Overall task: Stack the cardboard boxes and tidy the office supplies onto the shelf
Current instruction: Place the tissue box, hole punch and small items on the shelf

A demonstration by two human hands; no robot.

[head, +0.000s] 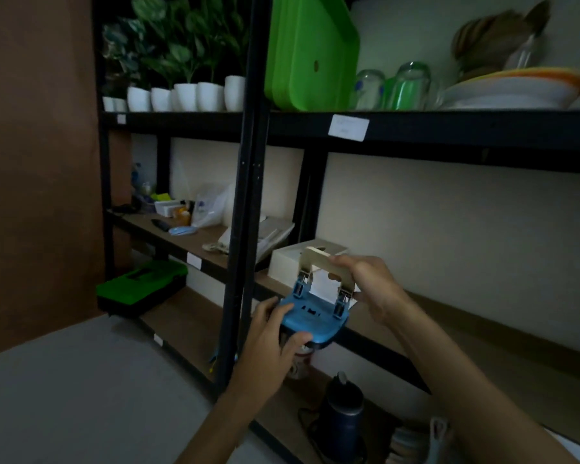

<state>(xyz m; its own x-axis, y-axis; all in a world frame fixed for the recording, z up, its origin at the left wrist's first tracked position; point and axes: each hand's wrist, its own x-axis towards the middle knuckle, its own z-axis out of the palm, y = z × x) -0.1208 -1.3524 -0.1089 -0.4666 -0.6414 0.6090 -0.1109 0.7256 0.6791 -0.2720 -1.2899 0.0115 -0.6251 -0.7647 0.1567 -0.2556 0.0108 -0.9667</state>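
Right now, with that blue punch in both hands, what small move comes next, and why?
Probably set the punch down on the shelf beside the box: the left hand grips its base, the right hand holds its handle, and it hangs just in front of that shelf.

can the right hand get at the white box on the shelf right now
Probably not yet: the right hand grips the hole punch by its handle, though the white box lies just behind it.
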